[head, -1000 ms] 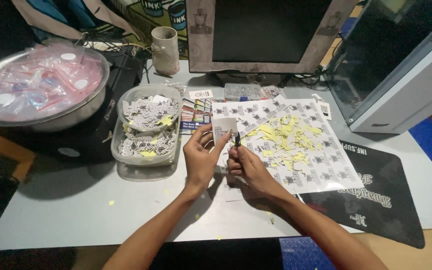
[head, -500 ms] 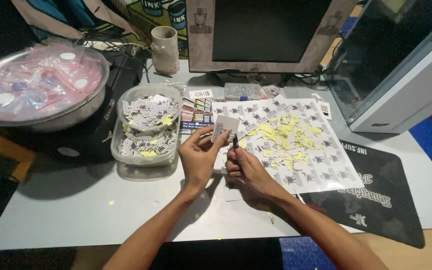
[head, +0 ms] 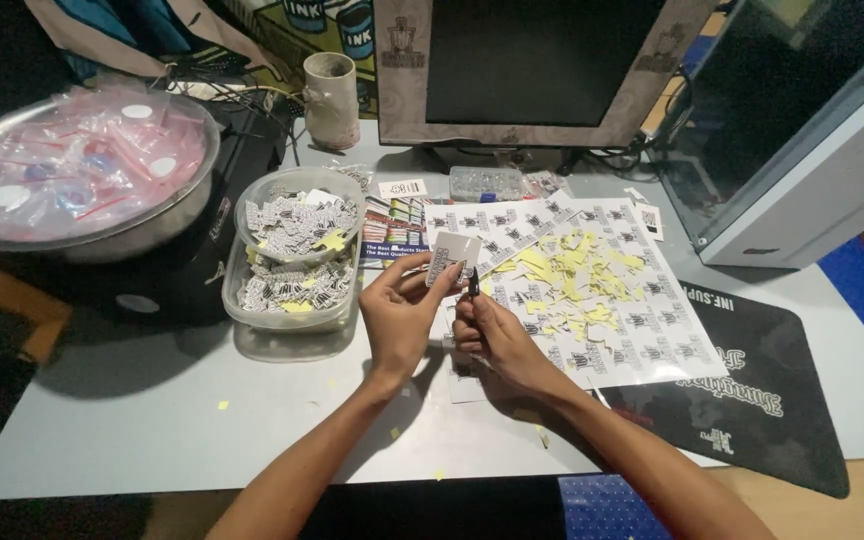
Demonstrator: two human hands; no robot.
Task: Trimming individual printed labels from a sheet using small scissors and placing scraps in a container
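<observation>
Left hand (head: 399, 312) raised just above desk (head: 152, 420), fingers (head: 430, 281) pinched on small white card (head: 449, 258) with dark print, card tilted, held over near edge of sticker sheet (head: 642, 330). Right hand (head: 487, 335) just beside left, touching it at the thumbs, fingers clenched around thin dark tool (head: 473, 283), tip pointing up at lower edge of card. Cannot tell whether tip touches card. Sticker sheet flat on desk right of hands, rows of small dark labels, pile of yellow scraps (head: 567, 275) on its middle. Clear plastic tub (head: 292, 290) left of hands, full of cut labels, second round tub (head: 297, 215) stacked on top. Large metal bowl (head: 167, 220) with plastic bags far left. Colour booklet (head: 392, 225) between tubs and sheet. Beige mug (head: 332, 100) at back, monitor (head: 542, 70) behind sheet, printer (head: 802, 130) at right. Black mat (head: 752, 400) at right under sheet's corner. Few yellow scraps scattered on desk near forearms.
</observation>
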